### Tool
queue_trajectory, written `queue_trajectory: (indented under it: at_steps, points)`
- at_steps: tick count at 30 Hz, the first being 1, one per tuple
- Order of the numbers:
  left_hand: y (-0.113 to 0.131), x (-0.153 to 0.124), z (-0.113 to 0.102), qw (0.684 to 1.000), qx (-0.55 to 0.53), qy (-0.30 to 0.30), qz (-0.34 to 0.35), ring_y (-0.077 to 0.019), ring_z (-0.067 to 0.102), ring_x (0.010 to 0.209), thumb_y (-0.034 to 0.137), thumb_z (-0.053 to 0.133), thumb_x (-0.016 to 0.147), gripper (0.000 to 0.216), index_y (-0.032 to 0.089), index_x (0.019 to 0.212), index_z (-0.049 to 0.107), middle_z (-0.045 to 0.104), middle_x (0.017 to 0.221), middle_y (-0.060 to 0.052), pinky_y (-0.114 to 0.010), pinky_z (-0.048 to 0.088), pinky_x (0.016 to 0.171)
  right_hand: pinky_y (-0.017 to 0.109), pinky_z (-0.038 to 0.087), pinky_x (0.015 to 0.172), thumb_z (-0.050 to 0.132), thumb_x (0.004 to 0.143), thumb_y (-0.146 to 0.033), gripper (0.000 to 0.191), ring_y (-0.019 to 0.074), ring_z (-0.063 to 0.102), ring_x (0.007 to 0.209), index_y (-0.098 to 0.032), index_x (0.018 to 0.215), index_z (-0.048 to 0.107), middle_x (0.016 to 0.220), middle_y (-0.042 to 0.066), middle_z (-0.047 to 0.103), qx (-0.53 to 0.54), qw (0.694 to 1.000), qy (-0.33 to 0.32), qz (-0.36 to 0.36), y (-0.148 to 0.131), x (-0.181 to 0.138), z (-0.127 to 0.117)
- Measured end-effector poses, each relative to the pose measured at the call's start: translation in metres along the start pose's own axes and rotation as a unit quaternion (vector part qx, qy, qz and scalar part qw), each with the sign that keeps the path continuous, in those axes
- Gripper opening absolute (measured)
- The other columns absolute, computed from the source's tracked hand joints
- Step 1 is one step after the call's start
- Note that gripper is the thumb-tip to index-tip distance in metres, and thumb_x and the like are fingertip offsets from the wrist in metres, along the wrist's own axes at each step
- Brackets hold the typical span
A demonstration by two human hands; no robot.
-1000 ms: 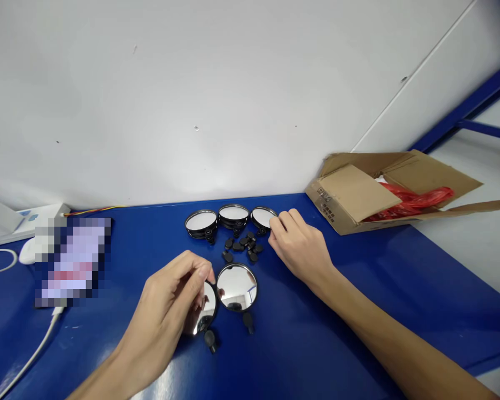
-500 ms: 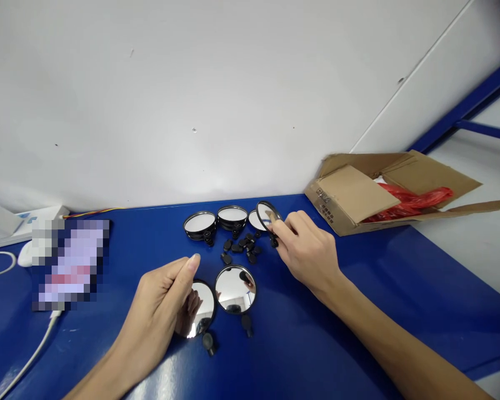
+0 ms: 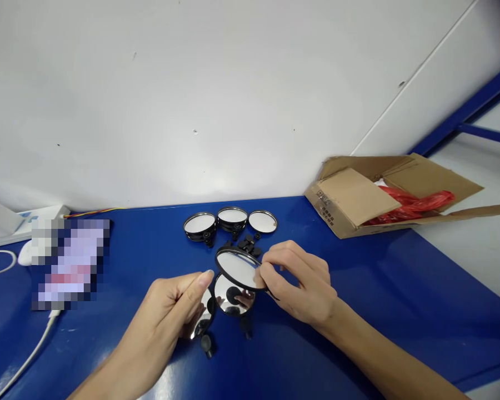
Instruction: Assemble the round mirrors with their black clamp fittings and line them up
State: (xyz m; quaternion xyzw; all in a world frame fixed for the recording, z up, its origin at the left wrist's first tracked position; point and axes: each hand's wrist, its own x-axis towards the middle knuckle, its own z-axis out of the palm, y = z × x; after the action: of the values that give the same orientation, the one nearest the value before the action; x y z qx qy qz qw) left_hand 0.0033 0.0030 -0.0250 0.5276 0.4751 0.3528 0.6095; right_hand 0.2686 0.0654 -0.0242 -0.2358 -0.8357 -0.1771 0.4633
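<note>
Between the thumb and fingers of my right hand is a round black-rimmed mirror, held tilted by its right edge above the table. Below it a second round mirror lies face up, partly covered from view. My left hand is closed, thumb pressed against the bent forefinger; what it holds, if anything, is hidden. It hovers over a third mirror, hiding its left part. A black stub sticks out below that mirror, and another black stub below the second one.
Along the wall stand a left mirror stack, a middle mirror stack and a right mirror. Small black pieces lie before them. An open cardboard box is at right, a phone with a cable at left.
My right hand has brought its mirror from the back row toward me and left, tipping it flatter. My left hand has shifted slightly right and stays closed.
</note>
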Motion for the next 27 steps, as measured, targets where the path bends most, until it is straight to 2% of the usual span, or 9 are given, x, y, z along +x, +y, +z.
queue_trajectory:
  at_steps: [3,6,10,13,16,19,21,23,27]
  points:
    - [0.007,-0.001,0.004,0.997,-0.071,0.014,-0.003,-0.0146,0.024,0.064,0.066,0.053,0.115,0.063,0.025,0.074,0.03,0.024,0.069,0.006,-0.029,0.03,0.06,0.026,0.051,0.06,0.077,0.095,-0.001,0.022,0.0157,0.064,0.074,-0.021,0.092,0.067,0.081,0.002,0.066,0.001,1.0,0.005,-0.003,-0.003,0.001,-0.003]
    - [0.017,-0.001,0.007,0.988,-0.151,0.026,0.002,-0.0088,0.028,0.052,0.064,0.056,0.115,0.05,0.024,0.087,0.048,0.028,0.069,0.01,-0.025,0.029,0.053,0.028,0.054,0.06,0.079,0.093,-0.001,0.022,0.0172,0.067,0.075,-0.021,0.092,0.07,0.084,0.004,0.07,-0.001,1.0,0.009,0.003,-0.007,0.002,-0.006]
    - [0.021,0.002,0.006,0.992,-0.119,0.03,0.02,-0.0125,0.054,0.04,0.058,0.064,0.113,0.034,0.024,0.114,0.067,0.052,0.052,0.009,-0.024,0.044,0.049,0.028,0.058,0.06,0.077,0.091,0.003,0.027,0.017,0.071,0.076,-0.023,0.097,0.073,0.091,0.004,0.078,0.007,0.999,-0.004,0.031,-0.015,0.001,-0.009]
    - [0.02,0.004,0.005,0.994,-0.061,0.085,0.009,-0.0134,0.054,0.04,0.062,0.066,0.111,0.055,0.021,0.074,0.069,0.057,0.042,0.002,-0.028,0.053,0.058,0.028,0.057,0.057,0.076,0.091,0.005,0.031,0.0167,0.07,0.073,-0.025,0.096,0.072,0.089,0.002,0.078,0.016,0.998,0.005,0.068,-0.021,0.001,-0.009]
    - [0.021,0.003,0.004,0.99,-0.047,0.134,-0.004,-0.0136,0.05,0.044,0.069,0.062,0.11,0.083,0.025,0.043,0.041,0.04,0.034,0.001,-0.028,0.056,0.063,0.029,0.055,0.055,0.075,0.091,0.007,0.033,0.0172,0.069,0.07,-0.025,0.095,0.071,0.086,0.002,0.077,0.026,0.995,0.019,0.097,-0.023,0.001,-0.009]
    - [0.025,0.003,0.003,0.989,-0.05,0.141,0.007,-0.0127,0.053,0.047,0.065,0.073,0.105,0.07,0.022,0.052,0.058,0.052,0.043,0.001,-0.025,0.052,0.056,0.029,0.057,0.055,0.077,0.089,0.008,0.032,0.0177,0.071,0.072,-0.024,0.095,0.074,0.089,0.003,0.079,0.02,0.997,0.007,0.078,-0.021,0.002,-0.012]
    - [0.026,0.004,0.003,0.99,-0.054,0.133,0.005,-0.012,0.055,0.046,0.059,0.087,0.097,0.037,0.024,0.089,0.081,0.067,0.055,0.002,-0.021,0.043,0.046,0.029,0.059,0.057,0.08,0.088,0.006,0.03,0.0181,0.073,0.074,-0.023,0.096,0.076,0.093,0.004,0.08,0.016,0.999,-0.009,0.052,-0.019,0.002,-0.016]
    - [0.025,0.005,0.002,0.99,-0.071,0.12,-0.014,-0.0124,0.055,0.042,0.06,0.087,0.096,0.037,0.025,0.108,0.083,0.067,0.052,0.004,-0.021,0.043,0.045,0.029,0.061,0.057,0.081,0.088,0.006,0.03,0.0184,0.075,0.075,-0.022,0.098,0.077,0.096,0.006,0.081,0.011,0.999,-0.017,0.027,-0.017,0.002,-0.02]
    - [0.019,0.008,0.001,0.991,-0.091,0.094,-0.033,-0.0109,0.052,0.037,0.068,0.073,0.105,0.061,0.02,0.066,0.07,0.043,0.035,0.005,-0.023,0.052,0.052,0.028,0.065,0.059,0.079,0.089,0.008,0.034,0.0178,0.076,0.076,-0.023,0.103,0.08,0.098,0.005,0.083,0.0,0.999,-0.034,0.008,-0.015,0.004,-0.026]
